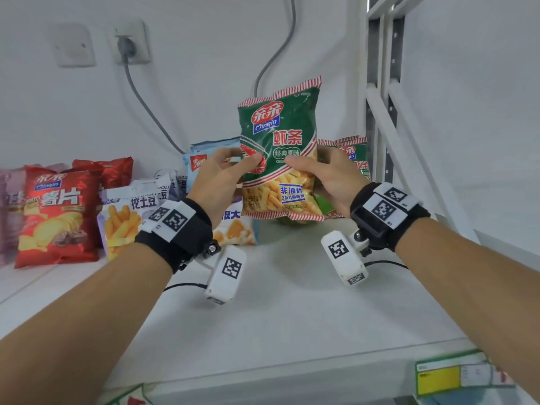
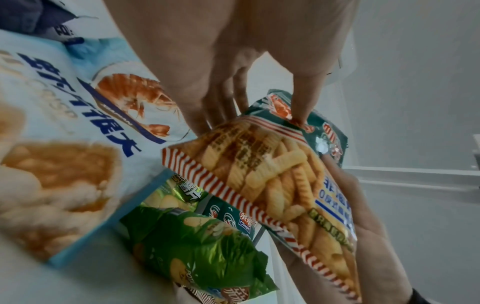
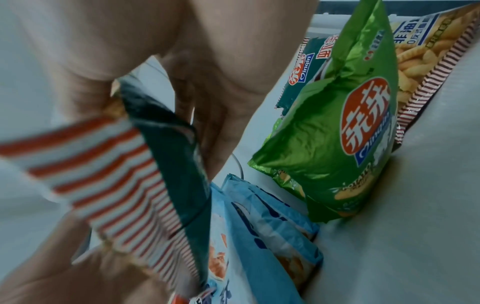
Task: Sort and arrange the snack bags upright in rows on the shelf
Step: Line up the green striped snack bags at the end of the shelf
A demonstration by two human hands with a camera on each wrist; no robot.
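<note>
Here both forearms reach forward; left hand (image 1: 217, 182) and right hand (image 1: 328, 178) clamp the green shrimp-stick bag (image 1: 279, 150) upright.

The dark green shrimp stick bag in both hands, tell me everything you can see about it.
The dark green shrimp stick bag is a glossy, crinkled plastic pouch with red-and-white striped seals at top and bottom, a red and blue logo, and pictured yellow ridged sticks low on its front. It looks sealed and puffy. It is held upright, slightly tilted, above the shelf, the left hand and right hand gripping its sides.
</note>
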